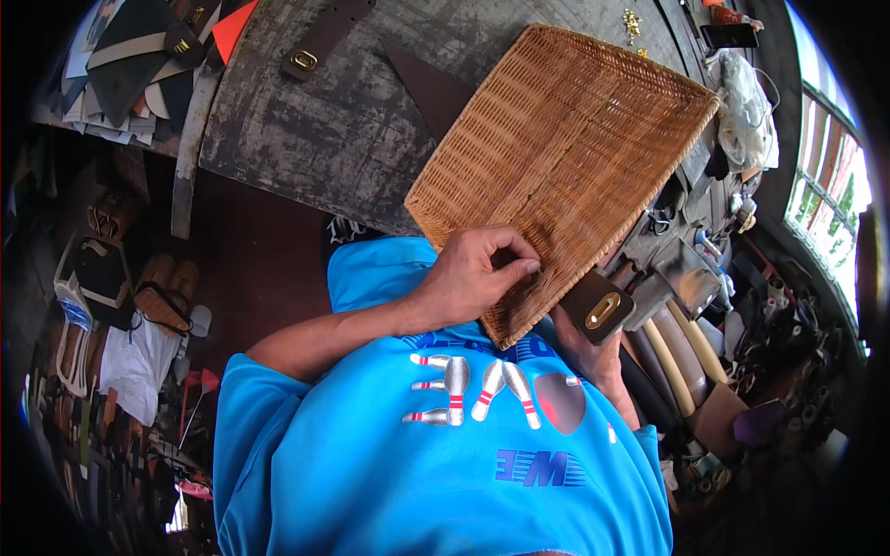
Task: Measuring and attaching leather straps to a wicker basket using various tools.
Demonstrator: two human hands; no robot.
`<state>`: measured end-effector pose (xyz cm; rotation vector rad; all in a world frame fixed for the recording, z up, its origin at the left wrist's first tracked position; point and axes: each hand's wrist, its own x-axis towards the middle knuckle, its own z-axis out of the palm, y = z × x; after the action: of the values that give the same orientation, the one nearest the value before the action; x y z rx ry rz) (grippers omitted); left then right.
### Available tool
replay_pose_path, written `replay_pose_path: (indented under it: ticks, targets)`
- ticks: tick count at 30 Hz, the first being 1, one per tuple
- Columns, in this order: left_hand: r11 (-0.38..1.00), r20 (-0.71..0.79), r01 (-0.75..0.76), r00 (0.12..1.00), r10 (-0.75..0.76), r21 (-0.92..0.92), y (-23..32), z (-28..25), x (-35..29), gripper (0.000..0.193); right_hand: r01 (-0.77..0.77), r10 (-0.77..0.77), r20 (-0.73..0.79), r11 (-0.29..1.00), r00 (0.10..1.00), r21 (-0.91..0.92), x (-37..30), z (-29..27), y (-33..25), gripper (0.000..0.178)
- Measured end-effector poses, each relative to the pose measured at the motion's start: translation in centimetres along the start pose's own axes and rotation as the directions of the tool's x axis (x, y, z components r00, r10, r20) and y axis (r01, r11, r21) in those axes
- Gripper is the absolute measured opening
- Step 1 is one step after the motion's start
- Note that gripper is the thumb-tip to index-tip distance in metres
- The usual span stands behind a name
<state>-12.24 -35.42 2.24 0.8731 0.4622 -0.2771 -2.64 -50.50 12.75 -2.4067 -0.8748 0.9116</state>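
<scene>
A shallow tan wicker basket (556, 139) leans tilted between the worktable and my lap. My left hand (477, 273) is over its near end, thumb and forefinger pinched together close to the weave; anything between them is too small to make out. Outside the basket's near right edge, my right hand (593, 357) is partly covered by a dark brown leather tab (577, 298) and the basket wall, its fingers hidden. An oval brass clasp plate (603, 310) shows on that tab. I cannot tell whether the right hand grips the basket or the tab.
On the worn dark table (306, 139) lie a brown leather strap with a brass clasp (303, 61), a pointed leather piece (426, 88) and small brass parts (632, 26). Leather scraps (139, 60) pile up far left. A plastic bag (746, 116) and material rolls (681, 361) are at right.
</scene>
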Motion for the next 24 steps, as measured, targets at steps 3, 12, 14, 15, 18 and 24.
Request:
replay_pose_path:
  ticks: [3,12,14,15,18,24]
  targets:
    - [1.000,0.000,-0.003,1.000,0.003,0.011,0.00,-0.01,0.02,0.009,-0.010,0.010,-0.003,0.999,1.000,0.032,-0.21,0.10,0.33,0.026]
    - [1.000,-0.004,-0.003,1.000,0.003,0.013,0.38,-0.05,-0.07,0.008,-0.029,0.029,0.004,0.999,1.000,0.028,-0.37,0.05,0.37,0.026]
    - [0.996,-0.012,-0.063,0.998,0.064,0.063,0.45,-0.05,-0.13,0.008,-0.024,0.024,0.003,0.999,1.000,0.025,-0.37,0.05,0.41,0.026]
    - [0.996,-0.012,-0.063,0.998,0.064,0.063,0.49,-0.03,-0.15,0.008,-0.036,0.036,-0.002,0.998,0.999,0.045,-0.33,0.10,0.37,0.026]
    - [0.994,-0.019,-0.085,0.996,0.087,0.066,0.53,0.03,-0.20,0.008,-0.056,0.057,-0.005,0.996,0.998,0.062,-0.26,0.13,0.17,0.026]
    - [1.000,-0.036,-0.018,0.999,0.018,0.010,0.26,0.19,-0.21,0.006,-0.026,0.026,-0.007,0.999,1.000,0.019,-0.32,0.13,0.32,0.026]
